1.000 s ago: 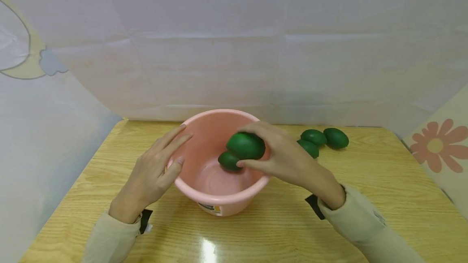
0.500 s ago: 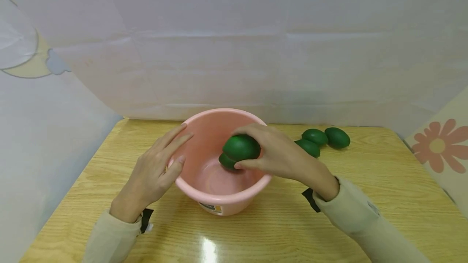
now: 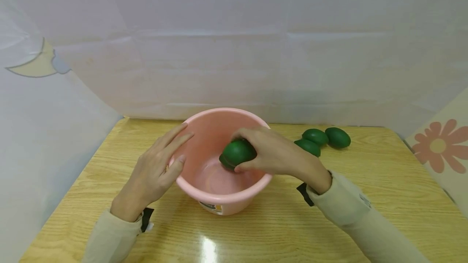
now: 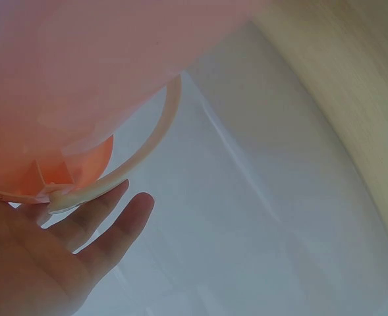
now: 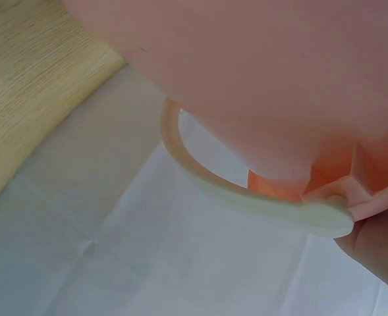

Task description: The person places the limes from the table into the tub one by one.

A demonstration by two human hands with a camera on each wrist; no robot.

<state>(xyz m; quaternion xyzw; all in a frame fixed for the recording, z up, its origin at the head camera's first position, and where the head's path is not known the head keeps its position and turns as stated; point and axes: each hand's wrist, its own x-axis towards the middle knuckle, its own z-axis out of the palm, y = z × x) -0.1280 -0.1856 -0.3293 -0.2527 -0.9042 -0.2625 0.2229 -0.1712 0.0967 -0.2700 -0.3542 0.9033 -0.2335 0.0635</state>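
With my left hand (image 3: 151,175) flat and relaxed against the pink bucket (image 3: 204,198) rim to steady it, my right hand (image 3: 272,155) clasps the green avocado (image 3: 237,152) inside it (another lies beneath), so I should lower gently before letting go.

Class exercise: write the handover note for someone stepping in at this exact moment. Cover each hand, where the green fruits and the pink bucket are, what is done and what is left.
Right hand: grips a green fruit inside the pink bucket, low against the far wall, not yet released.
Left hand: fingers straight, resting against the bucket's left rim and steadying it.
Done: one other green fruit already lies in the bucket, mostly hidden beneath the held one.
Left: let go of the held fruit; three green fruits wait in a cluster on the wooden table, behind and to the right of the bucket.
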